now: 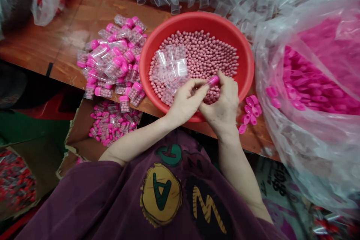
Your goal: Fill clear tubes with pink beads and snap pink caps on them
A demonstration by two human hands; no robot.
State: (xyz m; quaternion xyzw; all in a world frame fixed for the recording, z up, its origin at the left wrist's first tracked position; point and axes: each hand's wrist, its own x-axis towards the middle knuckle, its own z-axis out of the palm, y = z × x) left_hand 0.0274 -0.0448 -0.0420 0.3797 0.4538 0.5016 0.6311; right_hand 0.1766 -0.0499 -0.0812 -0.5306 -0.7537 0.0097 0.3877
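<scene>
Table point(66, 50); left hand point(186, 100), right hand point(224, 103) curled at pink cap point(213, 80).

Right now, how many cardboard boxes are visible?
2: a cardboard box below the wooden table, holding pink-capped bead tubes; another box at lower left, holding red pieces. Others may be hidden.

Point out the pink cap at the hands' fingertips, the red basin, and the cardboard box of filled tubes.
Pink cap point(214, 80): head view, on its exposed side.
Red basin point(245, 60): head view, on its right inner wall.
Cardboard box point(79, 131): head view, on its left inner wall.
</scene>
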